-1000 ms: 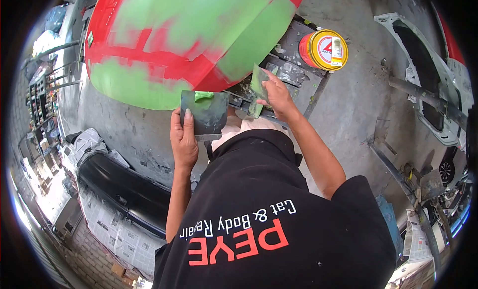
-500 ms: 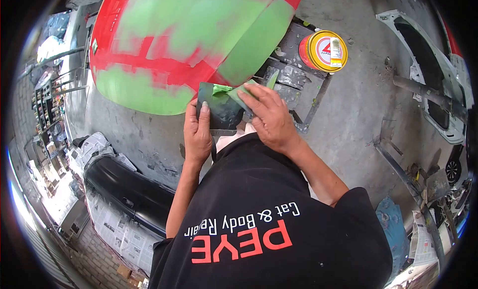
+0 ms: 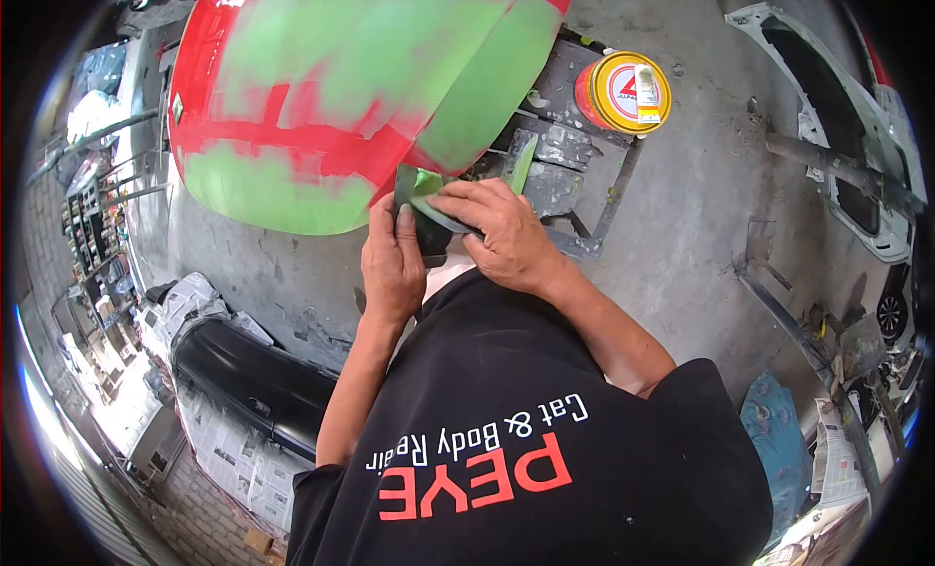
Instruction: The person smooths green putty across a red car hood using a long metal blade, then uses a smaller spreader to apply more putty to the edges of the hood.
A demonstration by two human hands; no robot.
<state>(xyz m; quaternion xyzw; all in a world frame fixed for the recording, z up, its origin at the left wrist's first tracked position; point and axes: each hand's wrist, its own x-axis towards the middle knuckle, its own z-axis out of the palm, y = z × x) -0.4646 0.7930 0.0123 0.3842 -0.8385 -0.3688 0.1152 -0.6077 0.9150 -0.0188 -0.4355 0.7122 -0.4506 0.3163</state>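
My left hand [image 3: 393, 269] grips a dark flat plate [image 3: 430, 243] by its left edge, with the thumb on top. A mound of bright green putty [image 3: 425, 183] lies near the plate's far end. Between the fingers and thumb of my right hand [image 3: 508, 233] is a thin greyish-green putty spreader [image 3: 440, 215], its edge against the plate beside the putty. Part of the spreader is hidden under my fingers. Just beyond both hands is a red car panel [image 3: 351, 128] with broad green patches.
A yellow-and-red tin [image 3: 591, 96] stands on a stained dark board [image 3: 555, 142], with a small white tube [image 3: 646, 91] on its lid. A black bumper-like part [image 3: 253, 376] lies on newspaper at left. At right are a white door frame [image 3: 818, 118] and metal bars [image 3: 845, 167].
My right hand has moved left and slightly down, bringing the spreader across the plate. The plate has tipped, showing less of its face. The view has shifted slightly.
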